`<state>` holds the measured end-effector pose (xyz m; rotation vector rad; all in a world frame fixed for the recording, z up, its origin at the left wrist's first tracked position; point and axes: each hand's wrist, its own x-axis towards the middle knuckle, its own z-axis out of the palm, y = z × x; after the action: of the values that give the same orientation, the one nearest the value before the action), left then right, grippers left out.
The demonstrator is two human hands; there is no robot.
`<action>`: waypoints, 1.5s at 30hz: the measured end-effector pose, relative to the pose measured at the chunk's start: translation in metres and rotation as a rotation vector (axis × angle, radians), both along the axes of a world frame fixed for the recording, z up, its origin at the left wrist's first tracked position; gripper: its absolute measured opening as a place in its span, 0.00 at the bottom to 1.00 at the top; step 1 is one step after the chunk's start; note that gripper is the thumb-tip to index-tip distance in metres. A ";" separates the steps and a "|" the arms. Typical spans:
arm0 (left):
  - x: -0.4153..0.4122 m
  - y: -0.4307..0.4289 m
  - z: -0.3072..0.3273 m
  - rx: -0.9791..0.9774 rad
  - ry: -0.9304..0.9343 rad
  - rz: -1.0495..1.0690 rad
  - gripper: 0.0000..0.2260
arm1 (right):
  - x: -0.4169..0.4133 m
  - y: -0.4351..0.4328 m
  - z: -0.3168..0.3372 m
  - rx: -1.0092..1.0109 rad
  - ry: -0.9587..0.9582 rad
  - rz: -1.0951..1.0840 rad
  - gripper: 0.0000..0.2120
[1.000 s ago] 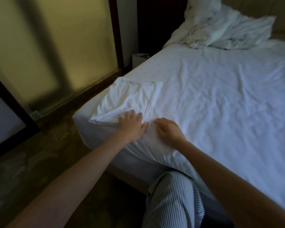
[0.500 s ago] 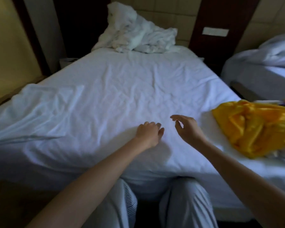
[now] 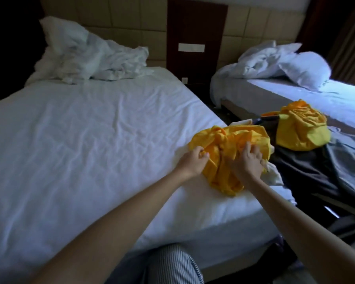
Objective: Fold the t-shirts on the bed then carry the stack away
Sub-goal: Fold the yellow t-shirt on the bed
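A crumpled yellow t-shirt (image 3: 223, 156) lies near the right edge of the white bed (image 3: 80, 130). My left hand (image 3: 193, 160) pinches a fold at its left side. My right hand (image 3: 249, 158) presses and grips the cloth at its right side. Some white cloth (image 3: 273, 175) peeks out under the shirt at the bed's edge. A second bunched yellow t-shirt (image 3: 301, 126) sits to the right, on dark things between the two beds.
Rumpled white bedding (image 3: 86, 56) is heaped at the head of this bed. A second bed (image 3: 295, 93) with pillows stands to the right. Dark and grey clothing (image 3: 326, 171) fills the gap between the beds. My striped trouser leg (image 3: 172, 265) is against the foot of the bed.
My view has swung right, away from the white folded shirt at the bed's left corner. Both hands moved from the bare sheet to the yellow t-shirt and took hold of it.
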<state>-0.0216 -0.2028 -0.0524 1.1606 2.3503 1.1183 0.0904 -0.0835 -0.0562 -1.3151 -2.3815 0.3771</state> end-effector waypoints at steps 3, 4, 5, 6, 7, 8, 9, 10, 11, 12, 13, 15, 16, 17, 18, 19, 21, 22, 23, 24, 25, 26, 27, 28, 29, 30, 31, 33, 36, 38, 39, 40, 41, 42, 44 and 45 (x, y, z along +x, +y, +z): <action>0.004 0.027 -0.005 0.092 -0.243 0.067 0.26 | 0.006 0.012 -0.009 0.085 0.008 0.051 0.14; 0.003 0.034 -0.007 0.118 -0.332 0.098 0.30 | 0.008 0.012 -0.010 0.086 0.073 0.079 0.12; 0.001 0.042 -0.010 0.138 -0.405 0.135 0.35 | 0.009 0.009 -0.010 0.074 0.150 0.109 0.12; -0.001 0.048 -0.014 0.156 -0.442 0.175 0.37 | 0.011 0.004 -0.010 0.076 0.224 0.139 0.11; -0.002 0.053 -0.015 0.171 -0.462 0.227 0.35 | 0.012 -0.001 -0.010 0.088 0.286 0.164 0.11; -0.006 0.058 -0.018 0.207 -0.472 0.291 0.29 | 0.013 -0.007 -0.009 0.103 0.335 0.178 0.11; -0.009 0.059 -0.016 0.256 -0.501 0.362 0.22 | 0.014 -0.010 -0.008 0.116 0.361 0.172 0.11; -0.011 0.057 -0.014 0.312 -0.551 0.428 0.17 | 0.015 -0.012 -0.008 0.124 0.356 0.146 0.12; -0.015 0.053 -0.008 0.374 -0.589 0.482 0.15 | 0.016 -0.012 -0.007 0.130 0.324 0.113 0.13; -0.021 0.047 -0.004 0.445 -0.618 0.512 0.14 | 0.017 -0.012 -0.005 0.135 0.284 0.083 0.14; -0.027 0.038 0.004 0.519 -0.642 0.533 0.14 | 0.017 -0.012 -0.003 0.141 0.260 0.060 0.15; -0.046 0.015 0.016 0.653 -0.687 0.583 0.15 | 0.015 -0.015 0.002 0.170 0.313 0.050 0.15; -0.056 0.000 0.023 0.680 -0.683 0.622 0.16 | 0.014 -0.018 0.007 0.188 0.367 0.048 0.15; -0.064 -0.017 0.032 0.679 -0.639 0.664 0.17 | 0.012 -0.021 0.012 0.199 0.413 0.040 0.14; -0.071 -0.033 0.041 0.678 -0.578 0.700 0.18 | 0.010 -0.024 0.017 0.194 0.438 0.031 0.14; -0.077 -0.052 0.052 0.664 -0.499 0.718 0.19 | 0.005 -0.027 0.023 0.182 0.434 0.028 0.13; -0.085 -0.083 0.071 0.586 -0.326 0.706 0.20 | -0.008 -0.035 0.033 0.152 0.368 0.068 0.15; -0.087 -0.097 0.080 0.533 -0.257 0.668 0.19 | -0.019 -0.042 0.037 0.142 0.355 0.129 0.18; -0.087 -0.110 0.089 0.485 -0.204 0.603 0.18 | -0.030 -0.052 0.042 0.129 0.369 0.227 0.22; -0.085 -0.123 0.098 0.445 -0.152 0.530 0.16 | -0.044 -0.064 0.046 0.106 0.385 0.356 0.26; -0.084 -0.134 0.106 0.424 -0.087 0.455 0.15 | -0.058 -0.078 0.051 0.081 0.368 0.492 0.31; -0.083 -0.147 0.111 0.402 -0.029 0.378 0.15 | -0.073 -0.093 0.055 0.060 0.303 0.611 0.36; -0.084 -0.160 0.115 0.379 0.004 0.300 0.15 | -0.088 -0.106 0.058 0.046 0.207 0.704 0.41; -0.086 -0.173 0.119 0.348 0.018 0.225 0.15 | -0.101 -0.117 0.058 0.028 0.102 0.771 0.44; -0.090 -0.188 0.122 0.293 0.052 0.155 0.14 | -0.112 -0.124 0.057 0.017 -0.011 0.814 0.46; -0.095 -0.204 0.123 0.195 0.137 0.102 0.14 | -0.120 -0.127 0.053 0.028 -0.129 0.833 0.46; -0.103 -0.223 0.121 0.051 0.258 0.073 0.14 | -0.124 -0.127 0.046 0.067 -0.243 0.820 0.46; -0.120 -0.262 0.107 -0.253 0.429 0.047 0.13 | -0.123 -0.120 0.028 0.146 -0.394 0.702 0.44; -0.131 -0.305 0.062 -0.542 0.371 0.008 0.18 | -0.107 -0.097 0.001 0.029 -0.468 0.529 0.39; -0.129 -0.306 0.030 -0.650 0.264 -0.031 0.31 | -0.098 -0.085 -0.013 -0.015 -0.388 0.592 0.26; -0.128 -0.298 0.017 -0.676 0.243 -0.007 0.34 | -0.093 -0.083 -0.015 0.015 -0.294 0.625 0.19; -0.122 -0.287 0.012 -0.658 0.214 0.031 0.35 | -0.089 -0.083 -0.012 0.034 -0.204 0.641 0.12; -0.118 -0.275 0.010 -0.600 0.207 0.085 0.33 | -0.085 -0.085 -0.006 0.034 -0.139 0.658 0.10; -0.114 -0.259 0.010 -0.496 0.229 0.137 0.28 | -0.081 -0.086 0.000 0.026 -0.114 0.691 0.10; -0.103 -0.224 0.011 -0.289 0.285 0.134 0.22 | -0.071 -0.091 0.015 -0.008 -0.110 0.800 0.13; -0.095 -0.206 0.013 -0.259 0.287 0.074 0.27 | -0.064 -0.095 0.022 -0.031 -0.106 0.850 0.15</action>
<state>-0.1167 -0.4089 -0.0397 1.2144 2.6745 0.6759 0.0268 -0.1784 -0.0341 -0.2601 -2.9291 0.5770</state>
